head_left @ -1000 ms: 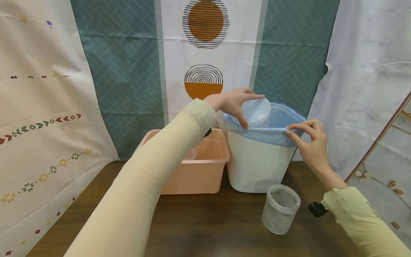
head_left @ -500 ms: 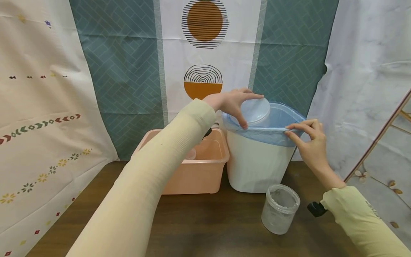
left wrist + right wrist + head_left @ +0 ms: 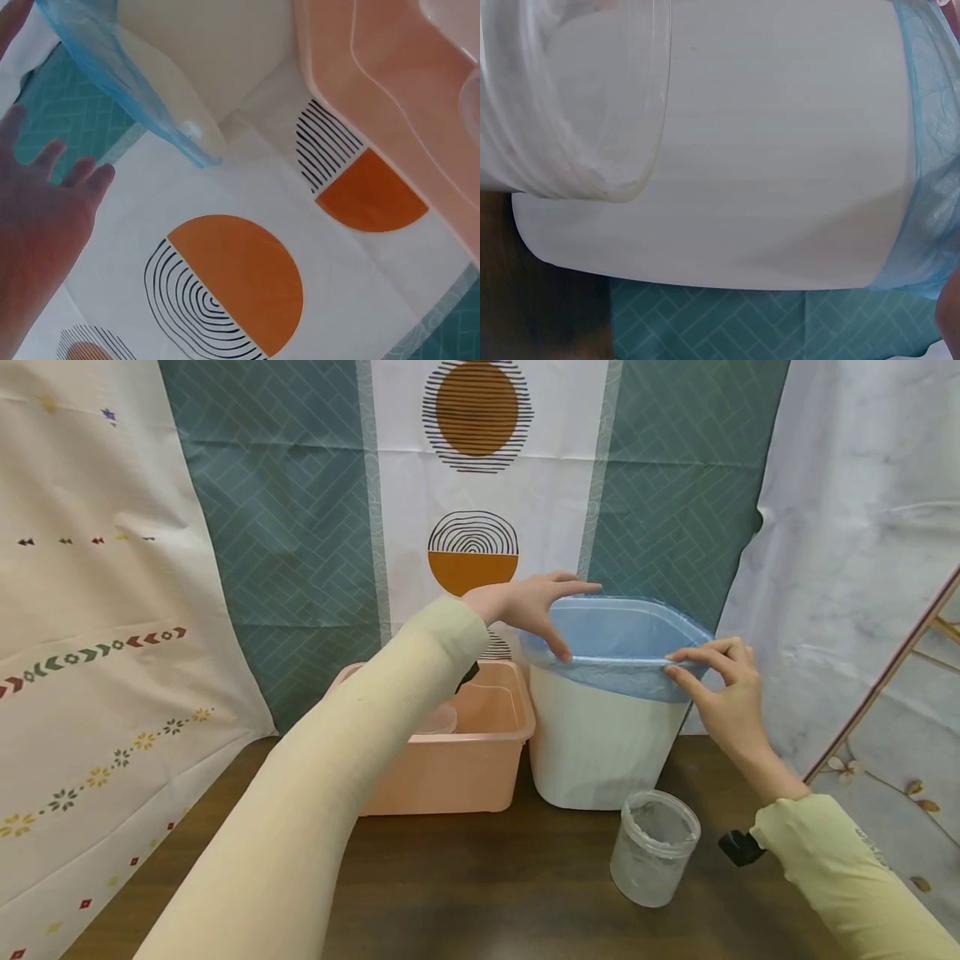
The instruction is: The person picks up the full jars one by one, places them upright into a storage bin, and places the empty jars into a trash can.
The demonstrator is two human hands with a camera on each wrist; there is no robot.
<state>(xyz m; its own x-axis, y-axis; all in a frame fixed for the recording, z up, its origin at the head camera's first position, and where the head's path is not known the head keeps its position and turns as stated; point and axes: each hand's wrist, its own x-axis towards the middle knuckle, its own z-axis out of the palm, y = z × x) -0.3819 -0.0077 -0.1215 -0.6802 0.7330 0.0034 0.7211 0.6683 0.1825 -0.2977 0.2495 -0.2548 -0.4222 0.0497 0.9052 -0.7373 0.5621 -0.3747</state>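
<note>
Two sleeves, pale yellow, long: the left sleeve (image 3: 322,777) running up from the lower edge, the right sleeve (image 3: 862,877) entering at the lower right corner, with a small black device (image 3: 741,848) at its cuff. One table (image 3: 480,885), dark brown wood grain. One jar (image 3: 654,852), clear plastic, mouth up, cloudy inside, standing on the table in front of the bin. One right hand (image 3: 723,685), thumb and forefinger clamped on the bag at the right of the bin's front rim. One bin (image 3: 600,743), white, upright on the table, narrower at the foot than at the top. One bag (image 3: 622,678), thin blue plastic, lining the bin, its edge folded down outside over the rim. One tub (image 3: 450,777), peach, just left of the bin, partly behind the left sleeve; within it, one round container (image 3: 437,720), see-through, partly hidden. One left hand (image 3: 536,606), fingers and thumb spread apart, at the left of the bin's rim; whether it touches the bag cannot be told. Backing: one wall cloth (image 3: 300,527), teal with a white central band bearing brown discs and black lines; flanking it, a cream left cloth (image 3: 112,593) with small coloured motifs and a marbled right cloth (image 3: 847,502).
</note>
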